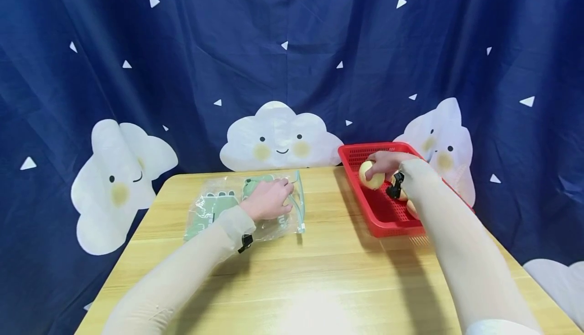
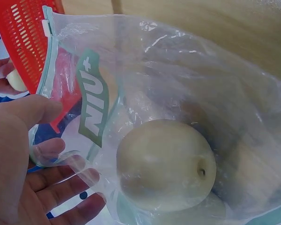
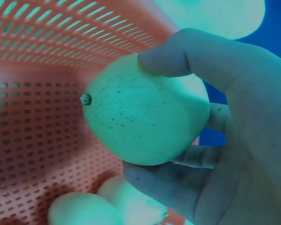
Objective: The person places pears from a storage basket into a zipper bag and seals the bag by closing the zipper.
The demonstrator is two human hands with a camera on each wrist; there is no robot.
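A clear zip bag (image 1: 207, 218) with green print lies on the table. A pale yellow round fruit (image 2: 166, 166) shows through its film, with other pale shapes blurred behind it. My left hand (image 1: 269, 199) holds the bag's mouth at the zip edge, its thumb and fingers loosely curled about the rim. Over the red basket (image 1: 383, 226), my right hand (image 1: 388, 164) grips another pale yellow fruit (image 3: 145, 112), which has a short stem and dark specks. Thumb above and fingers below, it holds the fruit above two more fruits (image 3: 84, 209) at the basket's bottom.
The basket has slotted walls and stands at the right of the wooden table (image 1: 301, 269), near its back edge. A blue curtain (image 1: 283, 71) with clouds and white triangles hangs behind. The bag's opening faces the basket, with bare tabletop between them.
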